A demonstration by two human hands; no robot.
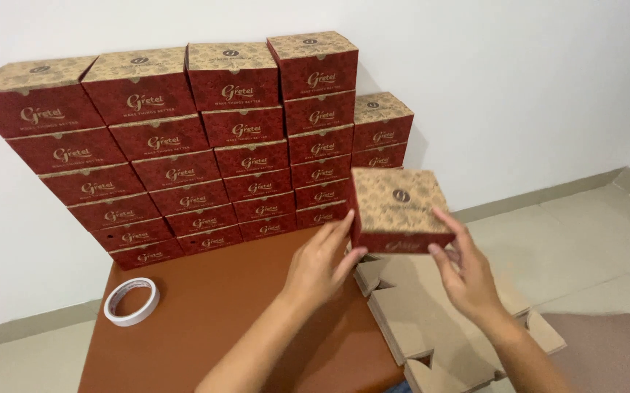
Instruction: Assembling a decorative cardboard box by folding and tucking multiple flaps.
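I hold the closed red box (400, 211) raised above the surface (206, 320), between both hands: left hand (320, 266) fingers on its near-left corner, right hand (464, 273) gripping the near-right edge. The stacked boxes (206, 145) stand just behind-left; flat cardboard blanks (431, 327) lie beneath, tape roll (132, 301) well left.

Two bare arms come up from the bottom, close to the brown table (206, 320). The left hand (319, 266) and the right hand (468, 273) wear no gloves, rings or watch. No sleeves show on either arm.
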